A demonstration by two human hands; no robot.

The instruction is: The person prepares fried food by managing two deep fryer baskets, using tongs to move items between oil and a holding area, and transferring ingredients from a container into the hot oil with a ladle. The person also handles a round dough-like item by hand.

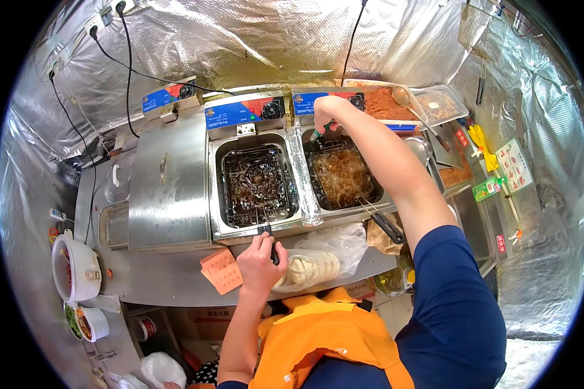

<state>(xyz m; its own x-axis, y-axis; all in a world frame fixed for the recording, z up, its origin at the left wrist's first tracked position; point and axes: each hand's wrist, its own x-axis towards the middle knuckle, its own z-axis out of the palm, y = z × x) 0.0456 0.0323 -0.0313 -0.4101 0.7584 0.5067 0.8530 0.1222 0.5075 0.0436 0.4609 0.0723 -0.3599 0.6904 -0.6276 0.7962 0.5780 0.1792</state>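
My left hand [261,260] grips the black handle of the wire basket [258,183] that sits in the middle fryer vat of dark oil. My right hand [328,111] reaches far over the right fryer vat [342,176], closed on a thin utensil with a green grip whose tip points down into the bubbling oil. A second basket rests in that right vat, its black handle [386,225] sticking out toward me. A clear bag of pale round dough pieces [313,266] lies on the steel counter just right of my left hand.
A closed steel lid [169,178] covers the left fryer. Orange paper [222,270] lies on the counter edge. Trays of brown food with a ladle [402,100] sit at the back right. A white pot [76,267] and bowls stand at the left. Foil lines the walls.
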